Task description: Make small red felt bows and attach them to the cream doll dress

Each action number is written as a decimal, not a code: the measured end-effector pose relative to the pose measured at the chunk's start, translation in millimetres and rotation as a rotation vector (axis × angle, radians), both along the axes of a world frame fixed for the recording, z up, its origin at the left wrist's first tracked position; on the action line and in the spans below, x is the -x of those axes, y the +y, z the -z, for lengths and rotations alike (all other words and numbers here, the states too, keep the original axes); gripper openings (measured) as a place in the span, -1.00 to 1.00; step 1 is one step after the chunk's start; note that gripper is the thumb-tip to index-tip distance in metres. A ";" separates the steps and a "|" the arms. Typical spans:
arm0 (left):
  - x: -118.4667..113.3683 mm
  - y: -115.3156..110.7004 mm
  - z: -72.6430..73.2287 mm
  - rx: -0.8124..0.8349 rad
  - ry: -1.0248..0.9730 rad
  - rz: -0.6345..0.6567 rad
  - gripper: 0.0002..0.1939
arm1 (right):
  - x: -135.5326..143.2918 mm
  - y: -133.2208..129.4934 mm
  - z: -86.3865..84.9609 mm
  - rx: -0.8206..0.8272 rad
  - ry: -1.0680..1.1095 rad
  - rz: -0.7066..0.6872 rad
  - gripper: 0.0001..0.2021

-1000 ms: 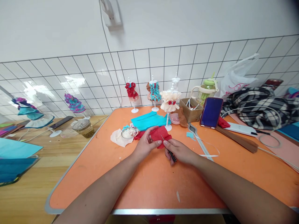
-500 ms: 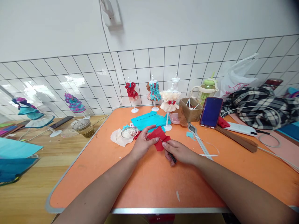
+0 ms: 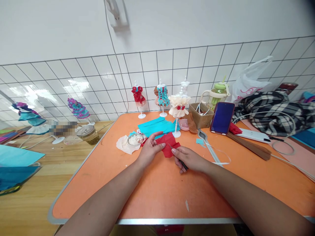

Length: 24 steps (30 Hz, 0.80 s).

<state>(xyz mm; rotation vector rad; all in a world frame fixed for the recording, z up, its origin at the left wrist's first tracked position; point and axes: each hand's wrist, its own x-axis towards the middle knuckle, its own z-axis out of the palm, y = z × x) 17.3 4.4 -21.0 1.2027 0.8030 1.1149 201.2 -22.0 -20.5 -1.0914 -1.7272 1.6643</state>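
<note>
Taking the red sheet as the centre of the dial, with twelve toward the wall, the orange table (image 3: 157, 193) lies under everything here, with its widest bare stretch at six o'clock. A turquoise sheet (image 3: 156, 126) lies flat on it at eleven. At one o'clock a stand in a cream dress (image 3: 176, 112) rises upright, its white foot just beside the turquoise. The left hand (image 3: 149, 150) is at nine, its thumb pressed on the near-left part of the red sheet and its other fingers mostly behind. The right hand (image 3: 188, 158) is at four, thumb and fingers closed around a dark-handled tool; the two hands are apart. A phone (image 3: 222, 118) leans upright at two, well apart from both. The red sheet (image 3: 168, 150) itself is between the hands, pinched by the left. A metal-rimmed dish (image 3: 135, 145) is between nine and ten, near the left hand. The dark-handled tool (image 3: 182, 164) has its handle toward five and its thin tip over the red; whether the tip touches, I cannot tell.
</note>
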 end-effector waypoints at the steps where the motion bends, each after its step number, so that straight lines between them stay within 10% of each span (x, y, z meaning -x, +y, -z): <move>1: 0.6 0.5 0.1 0.002 -0.002 0.002 -0.36 | -0.3 -0.3 -0.8 -0.005 -0.001 0.006 -0.46; 24: 0.2 -0.7 -1.2 0.022 -0.039 0.046 -0.32 | 1.1 -3.7 -5.7 -0.023 0.005 -0.019 -0.41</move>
